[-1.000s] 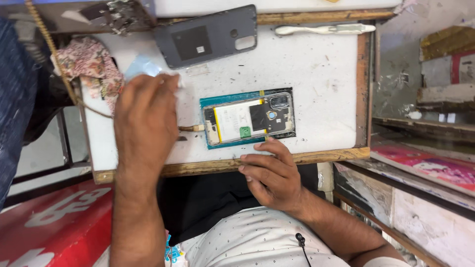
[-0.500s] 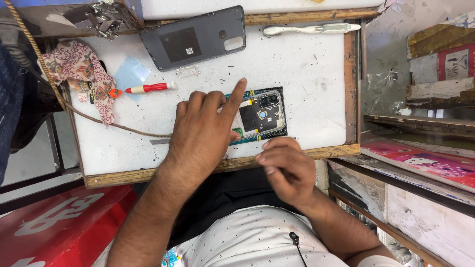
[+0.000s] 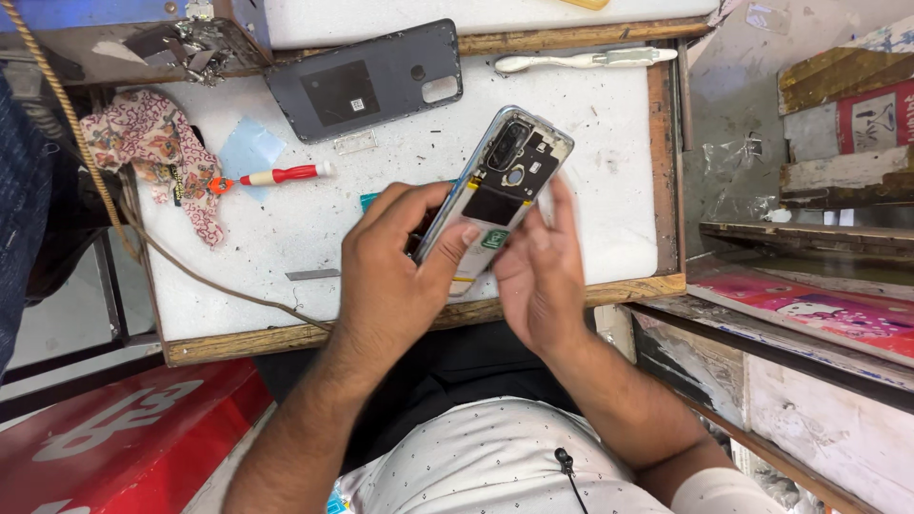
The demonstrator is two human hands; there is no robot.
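Both hands hold the opened silver phone with its back off [image 3: 500, 186], tilted up off the white worktop [image 3: 609, 171]. The left hand [image 3: 395, 276] grips its edge, and the right hand [image 3: 543, 276] steadies it so the insides show. A red screwdriver [image 3: 276, 176] lies at nine o'clock.

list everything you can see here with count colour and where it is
opened phone: 1, silver frame with dark insides, lifted above the worktop in both hands
back cover: 1, dark grey, far side of worktop
screwdriver: 1, red and white handle, left of middle
cloth: 1, pink patterned, left edge
white tool: 1, far right side
worktop: 1, white with wooden rim
left hand: 1, grip on phone's left edge
right hand: 1, against phone's right side
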